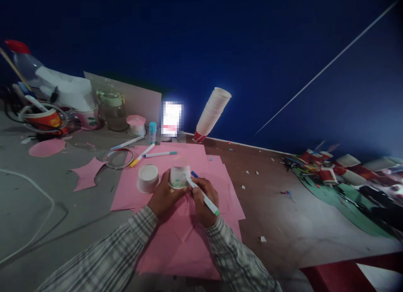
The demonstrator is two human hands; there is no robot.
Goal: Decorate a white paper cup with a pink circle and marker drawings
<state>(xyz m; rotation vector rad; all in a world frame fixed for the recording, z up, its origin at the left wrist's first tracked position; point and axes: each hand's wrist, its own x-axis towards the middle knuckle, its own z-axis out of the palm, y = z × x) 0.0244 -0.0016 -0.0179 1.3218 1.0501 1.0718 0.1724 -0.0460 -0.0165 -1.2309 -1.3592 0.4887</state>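
Head view, taking the small white cup (177, 173) as the dial's middle: the left hand (168, 194), at 7 o'clock, has its fingers clamped round it over some pink paper (185, 258), and there are green marks (179, 184) on the side. Right hand (206, 193) at 4 o'clock has fingers pinched on a white marker (209, 203), tip right at the cup. Second cup (147, 178) sits at 9, tall cup stack (213, 114) at 1, yellow marker (142, 156) around 10.
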